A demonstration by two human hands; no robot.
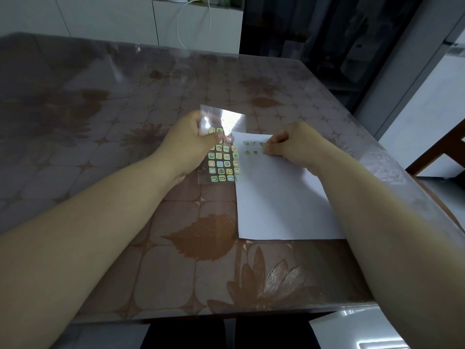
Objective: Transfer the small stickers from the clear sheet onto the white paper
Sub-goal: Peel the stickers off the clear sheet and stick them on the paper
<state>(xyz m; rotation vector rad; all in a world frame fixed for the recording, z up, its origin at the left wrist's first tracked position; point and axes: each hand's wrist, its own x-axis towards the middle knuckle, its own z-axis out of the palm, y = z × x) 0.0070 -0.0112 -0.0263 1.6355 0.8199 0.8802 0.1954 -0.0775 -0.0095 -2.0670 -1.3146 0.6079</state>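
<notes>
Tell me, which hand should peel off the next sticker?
Probably the right hand: its fingers are only pressing a sticker near the top of the white paper, while the left hand is busy holding the clear sheet.

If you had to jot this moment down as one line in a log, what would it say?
left hand: holding clear sheet | right hand: fingertips on white paper beside stuck stickers | step: placing sticker
</notes>
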